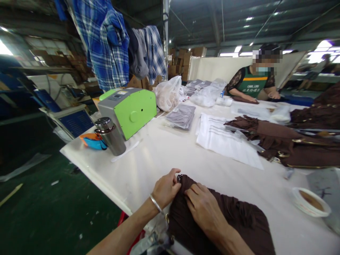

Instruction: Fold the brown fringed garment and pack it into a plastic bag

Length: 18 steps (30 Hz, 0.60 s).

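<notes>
Both hands grip the brown garment [223,219]: left hand [166,189] pinches its bunched edge, right hand [204,207] presses folds flat against the surface [159,156].

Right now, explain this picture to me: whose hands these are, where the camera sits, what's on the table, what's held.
The camera sits on a person's head, looking down at their own bare hands. The left hand and right hand both pinch the edge of a brown garment lying on a white table. Further along stand a steel flask, a green machine, plastic bags, a printed sheet, more brown garments and a tape roll. Across the table, a co-worker works separately.
</notes>
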Each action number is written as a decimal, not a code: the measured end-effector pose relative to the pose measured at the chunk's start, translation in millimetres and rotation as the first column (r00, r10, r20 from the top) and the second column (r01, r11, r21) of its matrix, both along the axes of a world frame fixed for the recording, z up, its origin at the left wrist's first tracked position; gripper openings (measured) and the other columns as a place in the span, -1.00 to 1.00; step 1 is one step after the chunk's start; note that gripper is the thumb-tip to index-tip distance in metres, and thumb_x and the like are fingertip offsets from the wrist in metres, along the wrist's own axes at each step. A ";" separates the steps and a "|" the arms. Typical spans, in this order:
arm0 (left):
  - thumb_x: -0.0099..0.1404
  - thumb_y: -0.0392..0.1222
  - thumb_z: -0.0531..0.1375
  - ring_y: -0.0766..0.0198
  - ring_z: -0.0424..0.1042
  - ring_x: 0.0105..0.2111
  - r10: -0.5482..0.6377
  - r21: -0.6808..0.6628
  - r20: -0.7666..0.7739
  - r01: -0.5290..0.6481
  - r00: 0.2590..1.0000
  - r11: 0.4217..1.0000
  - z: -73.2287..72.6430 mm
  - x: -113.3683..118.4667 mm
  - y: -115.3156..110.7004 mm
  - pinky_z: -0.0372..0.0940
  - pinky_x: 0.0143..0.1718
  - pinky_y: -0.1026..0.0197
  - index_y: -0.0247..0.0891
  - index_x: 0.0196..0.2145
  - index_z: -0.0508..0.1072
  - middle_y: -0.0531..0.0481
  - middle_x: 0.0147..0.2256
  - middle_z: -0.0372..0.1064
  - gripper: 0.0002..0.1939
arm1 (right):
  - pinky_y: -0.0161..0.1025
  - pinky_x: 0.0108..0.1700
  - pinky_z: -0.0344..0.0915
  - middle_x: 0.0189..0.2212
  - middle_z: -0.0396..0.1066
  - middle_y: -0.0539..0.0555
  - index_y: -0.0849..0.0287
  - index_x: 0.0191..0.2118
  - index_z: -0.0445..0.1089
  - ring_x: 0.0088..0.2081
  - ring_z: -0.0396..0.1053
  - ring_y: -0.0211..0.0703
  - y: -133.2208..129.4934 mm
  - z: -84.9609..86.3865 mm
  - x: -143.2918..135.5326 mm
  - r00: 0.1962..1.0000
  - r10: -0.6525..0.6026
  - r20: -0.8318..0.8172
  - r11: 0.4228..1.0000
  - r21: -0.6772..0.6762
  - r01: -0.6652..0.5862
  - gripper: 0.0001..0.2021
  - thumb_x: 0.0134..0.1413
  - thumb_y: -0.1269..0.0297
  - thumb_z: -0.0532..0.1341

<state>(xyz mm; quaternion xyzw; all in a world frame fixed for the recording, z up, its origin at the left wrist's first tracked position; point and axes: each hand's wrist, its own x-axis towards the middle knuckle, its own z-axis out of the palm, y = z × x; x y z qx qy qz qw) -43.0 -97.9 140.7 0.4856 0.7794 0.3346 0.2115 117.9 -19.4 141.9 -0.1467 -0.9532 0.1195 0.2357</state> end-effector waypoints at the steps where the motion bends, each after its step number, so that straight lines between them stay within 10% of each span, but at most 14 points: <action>1: 0.16 -0.36 0.10 0.24 0.39 -0.36 0.010 0.019 -0.004 -0.010 1.000 1.000 1.8 0.4 -0.5 0.21 -0.28 0.24 -0.16 0.04 0.29 0.13 -0.41 0.37 -0.54 | -0.15 -0.20 0.28 -0.41 0.37 0.04 0.13 -0.36 0.40 -0.30 0.34 -0.11 1.7 -0.6 0.9 1.000 -0.007 -0.007 1.000 -0.021 0.007 -0.80 0.19 0.51 0.09; 11: 0.14 -0.39 0.07 0.32 0.36 -0.43 -0.151 0.144 0.226 0.120 0.962 0.982 6.6 21.6 -3.3 0.24 -0.33 0.29 -0.24 0.04 0.27 0.15 -0.45 0.32 -0.53 | -0.20 -0.15 0.31 -0.34 0.43 0.01 0.07 -0.32 0.47 -0.24 0.39 -0.13 16.8 16.1 19.7 0.995 -0.007 0.104 0.937 -0.348 0.043 -0.87 0.17 0.41 0.18; 18: 0.17 -0.31 0.13 0.22 0.43 -0.17 -0.184 0.227 0.674 0.036 0.716 0.973 17.2 31.7 -21.9 0.31 -0.09 0.16 -0.28 0.09 0.17 -0.09 -0.15 0.36 -0.49 | -0.23 -0.12 0.31 -0.34 0.45 0.01 0.09 -0.35 0.48 -0.22 0.39 -0.17 21.9 22.3 22.3 0.999 0.050 0.013 0.918 -0.393 -0.041 -0.86 0.16 0.40 0.18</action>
